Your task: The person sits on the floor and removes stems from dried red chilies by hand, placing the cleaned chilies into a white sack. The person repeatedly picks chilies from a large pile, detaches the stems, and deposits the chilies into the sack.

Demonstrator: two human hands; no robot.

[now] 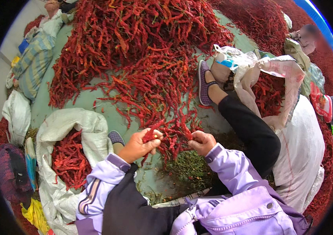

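Observation:
My left hand point(139, 145) is closed on a few dried red chillies point(152, 131), with a small pale bit showing near the thumb. To its right, my right hand point(202, 142) pinches a red chilli point(186, 128), its fingers curled. Loose chillies point(170, 137) lie between and beyond both hands, spreading down from a large heap point(135, 27). Green stalks and debris point(186, 170) lie below my hands on the pale green floor point(68, 105).
An open white sack of chillies point(52, 121) stands at my left, another point(276, 66) at my right beside a full white sack point(296, 156). My outstretched leg point(245, 129) lies at right. Other people point(305, 39) sit at the upper edges among bags point(33, 62).

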